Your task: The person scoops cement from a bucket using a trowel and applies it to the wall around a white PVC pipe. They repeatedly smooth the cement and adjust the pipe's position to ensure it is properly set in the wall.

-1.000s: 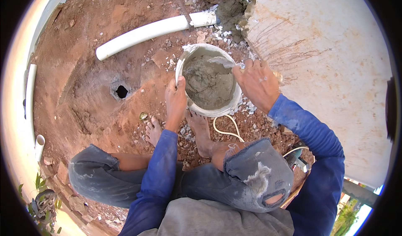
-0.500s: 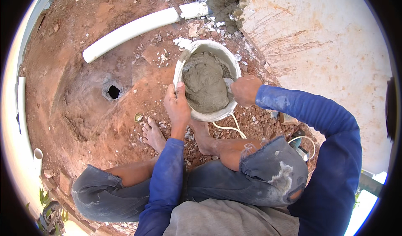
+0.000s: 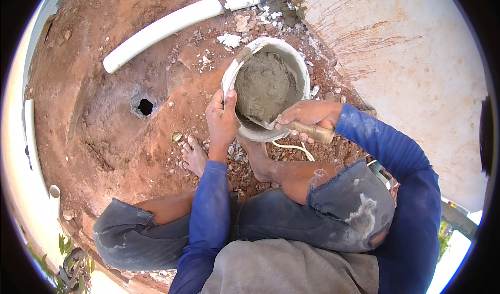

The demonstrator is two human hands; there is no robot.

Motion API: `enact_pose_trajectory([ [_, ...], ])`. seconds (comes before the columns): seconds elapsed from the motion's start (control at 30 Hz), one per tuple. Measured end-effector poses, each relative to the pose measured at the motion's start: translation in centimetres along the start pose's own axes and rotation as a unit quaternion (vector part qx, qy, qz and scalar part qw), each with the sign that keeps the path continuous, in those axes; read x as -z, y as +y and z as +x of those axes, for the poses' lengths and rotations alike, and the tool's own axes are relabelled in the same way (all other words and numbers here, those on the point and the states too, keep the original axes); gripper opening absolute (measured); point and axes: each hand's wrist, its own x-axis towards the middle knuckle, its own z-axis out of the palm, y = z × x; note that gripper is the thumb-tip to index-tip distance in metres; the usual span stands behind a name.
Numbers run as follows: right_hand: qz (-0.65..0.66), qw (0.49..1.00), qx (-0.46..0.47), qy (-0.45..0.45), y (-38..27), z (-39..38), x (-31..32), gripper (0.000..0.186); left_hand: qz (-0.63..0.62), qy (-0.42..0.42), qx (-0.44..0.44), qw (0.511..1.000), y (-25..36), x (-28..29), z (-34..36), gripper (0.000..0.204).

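Observation:
A white bucket [image 3: 295, 59] stands on the ground in front of me, tilted a little, with wet grey mortar [image 3: 264, 83] inside. My left hand [image 3: 222, 118] is closed on its left rim, thumb over the edge. My right hand [image 3: 311, 113] is wrapped around the wooden handle of a trowel [image 3: 319, 133], at the bucket's near right edge. Most of the trowel's blade is hidden by the mortar and the rim; a bit of it shows beside my fingers.
A thick white pipe [image 3: 161, 33] lies across the reddish soil beyond the bucket. Left of it is a dark hole [image 3: 145, 106] in the ground. A pale stained slab [image 3: 396, 59] fills the right side. A cream cable [image 3: 292, 146] runs near my foot.
My right hand has shifted from the bucket's right side to its near right edge, and the trowel's handle now shows. The bucket sits slightly farther right and up in view.

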Motion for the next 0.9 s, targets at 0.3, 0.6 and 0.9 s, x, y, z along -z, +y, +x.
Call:
enact_pose_trajectory([
  [0.3,-0.252,0.965,0.051,0.056,-3.3,-4.4,3.7,0.042,0.02,0.045,-0.004,0.999,0.2,0.4,0.3,0.039],
  [0.6,-0.699,0.465,0.234,0.49,-3.1,-9.9,-0.3,0.017,-0.046,0.078,0.086,0.992,-0.6,0.8,0.8,0.037],
  [0.9,-0.71,0.545,0.23,0.382,0.3,-2.9,-4.4,0.013,0.081,0.124,0.039,0.988,2.1,-2.8,0.6,0.041],
])
